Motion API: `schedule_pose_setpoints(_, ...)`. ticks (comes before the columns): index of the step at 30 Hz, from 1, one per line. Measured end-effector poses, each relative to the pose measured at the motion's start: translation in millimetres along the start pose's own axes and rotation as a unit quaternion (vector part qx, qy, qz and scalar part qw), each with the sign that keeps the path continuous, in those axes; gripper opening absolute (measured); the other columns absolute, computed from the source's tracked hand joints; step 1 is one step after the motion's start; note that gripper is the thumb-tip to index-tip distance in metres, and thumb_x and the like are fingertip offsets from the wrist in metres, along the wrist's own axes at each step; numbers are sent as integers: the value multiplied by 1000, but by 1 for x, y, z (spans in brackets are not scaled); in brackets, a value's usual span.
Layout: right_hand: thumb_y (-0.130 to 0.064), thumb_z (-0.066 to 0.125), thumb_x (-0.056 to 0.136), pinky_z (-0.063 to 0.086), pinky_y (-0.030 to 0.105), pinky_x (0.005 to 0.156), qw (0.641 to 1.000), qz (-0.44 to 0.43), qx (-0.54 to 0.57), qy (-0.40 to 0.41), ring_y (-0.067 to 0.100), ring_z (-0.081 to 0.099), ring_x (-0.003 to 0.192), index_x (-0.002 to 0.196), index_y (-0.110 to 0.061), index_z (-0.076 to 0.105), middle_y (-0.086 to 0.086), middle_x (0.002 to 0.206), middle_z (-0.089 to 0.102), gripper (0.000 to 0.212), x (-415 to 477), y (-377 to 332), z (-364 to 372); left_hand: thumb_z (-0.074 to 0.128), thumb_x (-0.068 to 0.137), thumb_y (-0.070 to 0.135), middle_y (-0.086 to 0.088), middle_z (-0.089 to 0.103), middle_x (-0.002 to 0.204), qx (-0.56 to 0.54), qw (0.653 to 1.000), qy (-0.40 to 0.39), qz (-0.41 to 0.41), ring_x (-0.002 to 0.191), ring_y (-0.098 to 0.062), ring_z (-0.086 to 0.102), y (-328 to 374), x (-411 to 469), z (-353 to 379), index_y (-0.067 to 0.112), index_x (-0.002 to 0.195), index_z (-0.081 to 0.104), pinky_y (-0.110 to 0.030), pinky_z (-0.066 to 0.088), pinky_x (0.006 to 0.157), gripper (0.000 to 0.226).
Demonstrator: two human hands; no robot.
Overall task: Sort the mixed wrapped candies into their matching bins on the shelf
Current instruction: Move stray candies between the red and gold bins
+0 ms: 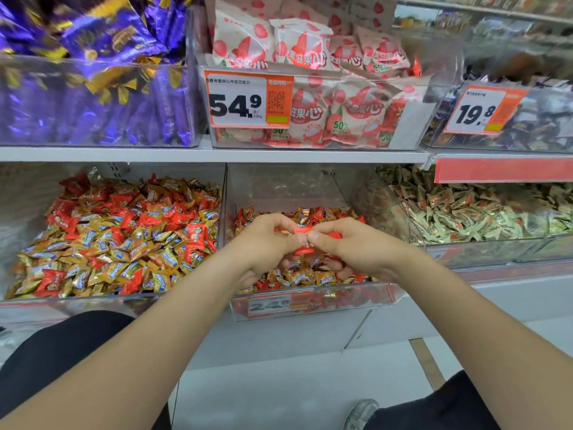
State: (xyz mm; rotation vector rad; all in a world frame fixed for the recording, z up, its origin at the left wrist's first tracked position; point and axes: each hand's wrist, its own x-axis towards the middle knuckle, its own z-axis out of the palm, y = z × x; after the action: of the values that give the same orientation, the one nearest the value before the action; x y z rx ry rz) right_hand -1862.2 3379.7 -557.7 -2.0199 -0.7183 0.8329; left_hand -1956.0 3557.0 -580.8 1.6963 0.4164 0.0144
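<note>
Red candy [303, 251]: pinched between the fingertips of the left hand [263, 243] and the right hand [353, 249], above the middle bin [310, 301]. Wrapper ends show above and below the fingers, so its long axis runs roughly upright. The body is hidden.
Setting: white shop shelf [217, 154] with clear bins of mixed gold and red candies; pale floor [279, 383].

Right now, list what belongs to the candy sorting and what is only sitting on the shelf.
In the job: left hand and right hand, both pinching red candies; middle bin, mixed red and gold, beneath them; left bin, equally mixed.
Just there: purple candies; strawberry packets; pale candies at right; 54.9 price tag; 19.8 price tag.
</note>
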Motion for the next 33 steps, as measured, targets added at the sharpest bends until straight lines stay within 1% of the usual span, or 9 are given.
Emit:
schedule_pose_setpoints(4, -29, 65, 104, 35, 24, 50, 984, 11, 179, 16, 11, 42, 61, 114, 2, 71, 3, 85, 47, 32, 1, -16, 12, 84, 89, 27, -2, 77, 84, 37, 995, 42, 79, 67, -14, 66, 6, -21, -13, 22, 96, 73, -35, 54, 63, 14)
schedule_pose_setpoints(7, -26, 65, 104, 35, 21, 49, 957, 42, 283, -42, 11, 42, 61, 110, -2, 71, 2, 85, 54, 25, 0, -30, 23, 90, 80, 38, 9, 77, 82, 104, 980, 89, 143, 63, -3, 66, 10, -35, -24, 29, 92, 73, -33, 52, 65, 23)
schedule_pose_setpoints(13, -20, 64, 104, 49, 24, 61, 937, 25, 344, -53, 15, 56, 66, 112, -2, 72, 7, 83, 64, 21, 6, -67, 70, 92, 73, 49, 1, 65, 86, 173, 965, 124, 154, 70, -7, 55, 14, -63, -79, 29, 94, 69, -36, 47, 66, 36)
schedule_pose_setpoints(17, -23, 71, 100, 51, 33, 63, 981, -112, 73, 143, 14, 65, 60, 96, -17, 77, 6, 78, 74, 9, 31, -86, 99, 82, 86, 29, 1, 61, 95, 210, 970, 108, 54, 76, -12, 56, 9, -72, -128, 28, 105, 61, -34, 47, 67, 28)
schedule_pose_setpoints(20, -30, 72, 94, 52, 30, 73, 912, -257, -194, 255, 7, 66, 70, 92, -29, 73, -8, 80, 73, 2, 55, -99, 122, 62, 88, 5, -5, 51, 122, 384, 914, 124, 35, 117, -27, 51, -1, -73, -162, 30, 111, 51, -39, 45, 92, 36)
schedule_pose_setpoints(24, -32, 69, 95, 54, 39, 93, 889, -309, -288, 178, 17, 67, 100, 118, -30, 71, -7, 105, 72, 23, 93, -112, 148, 77, 85, 9, -1, 45, 123, 434, 877, 184, 91, 118, -28, 48, -12, -66, -182, 28, 126, 50, -34, 38, 94, 53)
schedule_pose_setpoints(28, -37, 82, 85, 49, 35, 101, 890, -305, -310, 133, 19, 63, 111, 134, -25, 69, -2, 117, 70, 52, 107, -123, 151, 76, 91, 20, -6, 43, 136, 498, 840, 208, 60, 126, -35, 43, -17, -60, -185, 28, 142, 46, -47, 43, 102, 59)
schedule_pose_setpoints(31, -34, 76, 91, 42, 19, 102, 900, -302, -297, 103, 8, 63, 115, 135, -25, 70, -7, 129, 71, 45, 94, -128, 137, 65, 98, 24, -5, 46, 135, 504, 831, 221, 79, 127, -32, 46, -15, -67, -180, 29, 143, 47, -51, 46, 102, 49)
schedule_pose_setpoints(33, -26, 71, 94, 44, 18, 94, 906, -294, -282, 115, -3, 63, 97, 127, -27, 74, -11, 118, 73, 33, 80, -123, 123, 61, 99, 28, 0, 53, 125, 481, 840, 217, 127, 119, -26, 53, -11, -75, -172, 30, 133, 55, -47, 48, 99, 35)
